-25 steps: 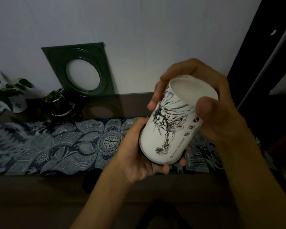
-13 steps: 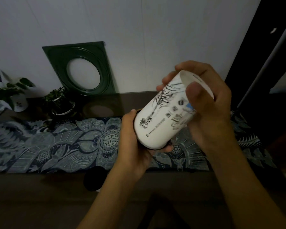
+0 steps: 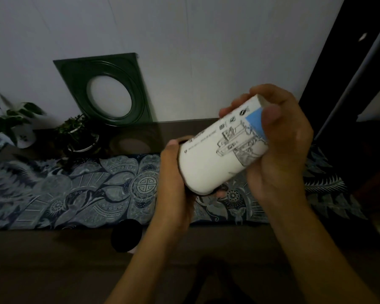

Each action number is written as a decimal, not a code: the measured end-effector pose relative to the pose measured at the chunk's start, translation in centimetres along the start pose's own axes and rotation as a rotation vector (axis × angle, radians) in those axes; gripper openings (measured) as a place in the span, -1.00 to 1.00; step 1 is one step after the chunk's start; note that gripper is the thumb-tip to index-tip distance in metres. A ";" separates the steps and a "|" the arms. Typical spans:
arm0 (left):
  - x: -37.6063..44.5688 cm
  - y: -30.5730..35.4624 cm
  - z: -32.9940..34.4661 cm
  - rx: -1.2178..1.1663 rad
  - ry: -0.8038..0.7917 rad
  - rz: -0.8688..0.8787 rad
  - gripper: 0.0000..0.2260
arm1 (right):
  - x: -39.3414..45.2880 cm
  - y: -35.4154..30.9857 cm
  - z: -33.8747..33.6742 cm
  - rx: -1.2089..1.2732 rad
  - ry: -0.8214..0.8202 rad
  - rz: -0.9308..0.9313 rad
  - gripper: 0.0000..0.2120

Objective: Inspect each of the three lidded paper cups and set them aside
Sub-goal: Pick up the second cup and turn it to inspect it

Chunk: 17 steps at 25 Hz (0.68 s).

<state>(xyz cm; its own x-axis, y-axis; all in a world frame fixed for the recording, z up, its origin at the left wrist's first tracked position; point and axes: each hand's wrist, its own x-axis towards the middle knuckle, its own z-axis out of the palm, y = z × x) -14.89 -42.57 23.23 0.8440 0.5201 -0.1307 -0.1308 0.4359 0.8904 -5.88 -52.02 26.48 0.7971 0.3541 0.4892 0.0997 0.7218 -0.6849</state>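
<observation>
dark tabletop (image 3: 53,260), patterned runner (image 3: 75,189) across its middle. white paper cup (image 3: 217,154) tilted in the air above the runner's right part, gripped by right hand (image 3: 281,150) and left hand (image 3: 173,178).

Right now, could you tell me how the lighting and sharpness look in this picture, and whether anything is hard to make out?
Head view: the room is dim; the white cup is the brightest thing and its drawing reads clearly; the leaves of the plant at far left are smeared; a dark round thing on the table's near edge is too dark to identify; straight edges bow from the wide lens.
</observation>
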 end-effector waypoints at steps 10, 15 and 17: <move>0.1 0.7 -0.7 -0.040 -0.263 -0.420 -0.41 | 1.8 -2.3 -0.9 -0.223 -0.512 0.028 -0.48; 0.5 -0.6 -0.4 0.027 0.050 -0.006 -0.57 | -0.1 0.2 -1.0 -0.016 -0.111 0.025 -0.53; 0.7 -1.3 -0.4 0.125 0.174 0.223 -0.69 | -0.9 1.0 -1.3 0.054 0.028 0.088 -0.52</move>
<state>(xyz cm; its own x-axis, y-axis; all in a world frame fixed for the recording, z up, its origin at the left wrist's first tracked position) -14.34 -42.44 21.77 0.6989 0.7151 0.0109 -0.2287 0.2091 0.9508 -5.70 -52.40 24.68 0.8175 0.4014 0.4130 -0.0030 0.7201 -0.6938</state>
